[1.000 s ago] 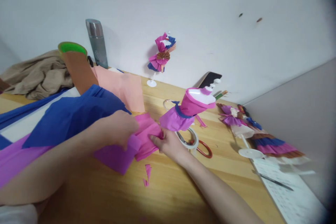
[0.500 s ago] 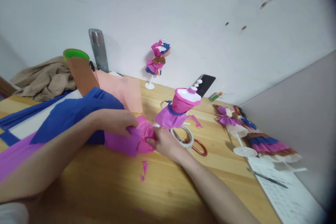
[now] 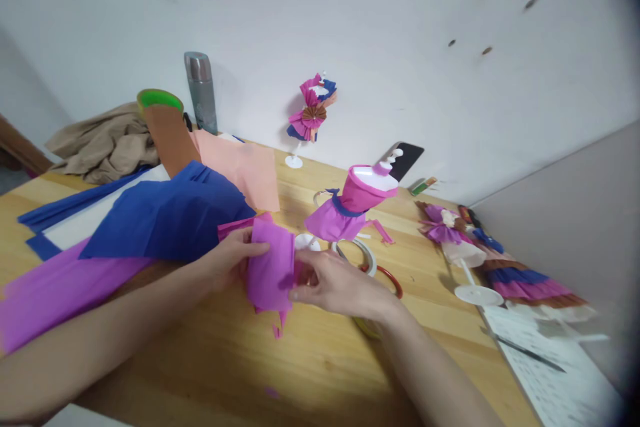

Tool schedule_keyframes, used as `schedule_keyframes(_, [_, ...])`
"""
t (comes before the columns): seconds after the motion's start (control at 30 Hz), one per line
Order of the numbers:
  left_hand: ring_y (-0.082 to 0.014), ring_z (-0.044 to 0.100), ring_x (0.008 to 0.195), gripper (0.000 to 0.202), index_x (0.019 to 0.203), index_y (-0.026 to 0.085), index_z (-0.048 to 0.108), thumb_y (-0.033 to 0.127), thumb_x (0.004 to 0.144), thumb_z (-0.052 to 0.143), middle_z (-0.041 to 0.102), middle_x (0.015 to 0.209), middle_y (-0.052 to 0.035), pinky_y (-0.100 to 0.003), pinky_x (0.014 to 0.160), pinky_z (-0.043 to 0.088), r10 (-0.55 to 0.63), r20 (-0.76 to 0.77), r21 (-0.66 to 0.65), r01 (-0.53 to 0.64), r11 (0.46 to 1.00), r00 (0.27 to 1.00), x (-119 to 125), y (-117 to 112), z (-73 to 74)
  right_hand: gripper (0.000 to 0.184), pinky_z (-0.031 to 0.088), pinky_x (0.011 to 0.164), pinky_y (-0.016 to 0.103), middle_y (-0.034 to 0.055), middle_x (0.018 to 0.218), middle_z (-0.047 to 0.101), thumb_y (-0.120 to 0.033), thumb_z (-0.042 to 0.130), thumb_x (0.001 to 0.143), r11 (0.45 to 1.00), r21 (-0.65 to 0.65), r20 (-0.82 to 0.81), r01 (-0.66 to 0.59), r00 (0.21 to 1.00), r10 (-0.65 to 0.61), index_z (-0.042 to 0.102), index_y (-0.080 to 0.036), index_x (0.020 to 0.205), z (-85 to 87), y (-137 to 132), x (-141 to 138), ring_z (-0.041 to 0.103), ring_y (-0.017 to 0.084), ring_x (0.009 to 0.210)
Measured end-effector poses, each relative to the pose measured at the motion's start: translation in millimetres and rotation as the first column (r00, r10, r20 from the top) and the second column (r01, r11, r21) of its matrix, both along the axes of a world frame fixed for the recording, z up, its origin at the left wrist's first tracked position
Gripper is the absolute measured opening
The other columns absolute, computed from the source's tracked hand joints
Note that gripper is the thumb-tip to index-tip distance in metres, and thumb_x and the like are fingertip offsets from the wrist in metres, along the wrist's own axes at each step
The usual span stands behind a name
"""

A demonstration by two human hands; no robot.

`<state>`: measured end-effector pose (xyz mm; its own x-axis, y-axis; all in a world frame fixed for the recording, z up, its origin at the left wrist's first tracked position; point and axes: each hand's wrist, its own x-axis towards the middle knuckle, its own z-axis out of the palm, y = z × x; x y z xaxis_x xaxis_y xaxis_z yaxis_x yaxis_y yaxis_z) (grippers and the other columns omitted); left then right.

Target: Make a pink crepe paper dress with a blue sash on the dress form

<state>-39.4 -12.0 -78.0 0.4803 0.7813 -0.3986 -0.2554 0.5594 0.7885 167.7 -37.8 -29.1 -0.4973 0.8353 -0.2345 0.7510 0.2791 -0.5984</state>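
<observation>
A folded piece of purple crepe paper (image 3: pixel 271 267) is held upright between my two hands. My left hand (image 3: pixel 237 257) pinches its left side, thumb in front. At its right edge, the thumb and fingers of my right hand (image 3: pixel 330 280) close on the paper. Pink crepe paper (image 3: pixel 235 223) shows behind the purple piece and my left hand. Just beyond my right hand stands a small mannequin (image 3: pixel 373 180) in a pink top and purple skirt with a blue waistband.
Blue crepe paper (image 3: pixel 170 213) and a purple sheet (image 3: pixel 75 287) lie left. Behind the right hand are a tape roll (image 3: pixel 371 259) and a red-handled tool (image 3: pixel 393 280). Another dressed mannequin (image 3: pixel 313 117) stands by the wall, near a thermos (image 3: pixel 200 93). A pen (image 3: pixel 530 352) rests on paper at right.
The purple paper has come up from lying flat to upright, now covering much of the pink paper. Both hands have shifted to its sides. The view has turned slightly left.
</observation>
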Motion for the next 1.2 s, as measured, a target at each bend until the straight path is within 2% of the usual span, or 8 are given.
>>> schedule_keyframes(0.1, [-0.0229, 0.068, 0.084, 0.046, 0.098, 0.013, 0.071, 0.031, 0.060, 0.087, 0.073, 0.095, -0.0117, -0.033, 0.079, 0.051, 0.020, 0.051, -0.002, -0.020, 1.000, 0.998, 3.2, -14.0, -4.1, 0.014, 0.033, 0.053, 0.023, -0.0031, 0.063, 0.055, -0.030, 0.064, 0.077, 0.994, -0.052, -0.177, 0.101, 0.978, -0.108, 0.061, -0.017, 0.071, -20.5, 8.4, -5.7, 0.048, 0.012, 0.058])
schedule_keyframes(0.23, [-0.0191, 0.067, 0.077, 0.049, 0.102, 0.014, 0.071, 0.034, 0.060, 0.087, 0.073, 0.092, -0.0099, -0.029, 0.073, 0.051, 0.039, 0.078, -0.001, -0.039, 0.999, 0.996, -0.1, -21.6, -10.5, 0.014, 0.037, 0.055, 0.024, -0.0029, 0.062, 0.057, -0.030, 0.063, 0.076, 0.966, -0.198, -0.397, 0.168, 0.887, -0.235, 0.060, -0.017, 0.070, -43.8, 16.3, -10.2, 0.050, 0.012, 0.058])
schedule_keyframes(0.43, [-0.0140, 0.064, 0.065, 0.041, 0.091, 0.013, 0.073, 0.035, 0.060, 0.088, 0.072, 0.079, -0.0076, -0.024, 0.063, 0.050, 0.095, 0.061, -0.056, -0.092, 0.994, 0.994, -9.2, -15.9, -13.7, 0.032, 0.043, 0.058, 0.026, -0.0003, 0.070, 0.066, -0.042, 0.074, 0.066, 0.863, -0.487, -0.572, 0.133, 0.699, -0.430, 0.064, -0.016, 0.082, -41.5, 17.1, -14.3, 0.058, 0.014, 0.060])
schedule_keyframes(0.6, [-0.0141, 0.064, 0.067, 0.042, 0.095, 0.015, 0.074, 0.030, 0.058, 0.088, 0.074, 0.083, -0.0058, -0.023, 0.063, 0.050, 0.180, 0.056, -0.054, -0.177, 0.983, 0.982, -13.0, -12.3, -6.1, 0.039, 0.045, 0.057, 0.025, 0.0012, 0.070, 0.068, -0.047, 0.076, 0.065, 0.828, -0.546, -0.599, 0.127, 0.632, -0.491, 0.068, -0.015, 0.084, -42.3, 15.2, -18.1, 0.059, 0.014, 0.060])
schedule_keyframes(0.77, [-0.0181, 0.067, 0.074, 0.035, 0.094, 0.015, 0.073, 0.031, 0.065, 0.085, 0.074, 0.085, -0.0077, -0.028, 0.071, 0.052, 0.196, 0.060, -0.005, -0.196, 0.981, 0.979, -12.8, -14.1, -3.9, 0.035, 0.043, 0.054, 0.022, 0.0012, 0.074, 0.067, -0.047, 0.074, 0.066, 0.863, -0.494, -0.611, 0.105, 0.664, -0.430, 0.068, -0.016, 0.081, -42.1, 10.0, -23.9, 0.058, 0.013, 0.063])
schedule_keyframes(0.93, [-0.0172, 0.068, 0.073, 0.036, 0.095, 0.015, 0.072, 0.030, 0.065, 0.085, 0.074, 0.082, -0.0073, -0.029, 0.074, 0.052, 0.166, 0.080, 0.018, -0.168, 0.986, 0.983, -11.7, -13.2, -11.1, 0.040, 0.039, 0.047, 0.022, -0.0021, 0.055, 0.057, -0.056, 0.069, 0.067, 0.887, -0.451, -0.579, 0.097, 0.725, -0.373, 0.062, -0.016, 0.065, -45.8, 5.9, -28.1, 0.047, 0.009, 0.047])
schedule_keyframes(1.1, [-0.0178, 0.066, 0.072, 0.042, 0.091, 0.014, 0.070, 0.030, 0.057, 0.089, 0.073, 0.082, -0.0063, -0.030, 0.071, 0.051, 0.233, -0.002, 0.006, -0.233, 0.972, 0.972, -10.6, -12.7, -10.9, 0.041, 0.039, 0.050, 0.024, -0.0005, 0.059, 0.057, -0.058, 0.064, 0.071, 0.901, -0.406, -0.558, 0.152, 0.740, -0.376, 0.058, -0.017, 0.064, -54.8, 7.0, -27.5, 0.048, 0.011, 0.053])
schedule_keyframes(1.2, [-0.0188, 0.065, 0.076, 0.048, 0.095, 0.015, 0.067, 0.040, 0.059, 0.087, 0.072, 0.089, -0.0060, -0.029, 0.070, 0.050, 0.250, -0.058, 0.104, -0.243, 0.964, 0.966, -7.8, -16.6, -12.3, 0.042, 0.037, 0.050, 0.024, -0.0016, 0.057, 0.054, -0.057, 0.063, 0.073, 0.921, -0.348, -0.540, 0.173, 0.766, -0.348, 0.055, -0.018, 0.061, -56.9, 6.2, -28.9, 0.046, 0.011, 0.053])
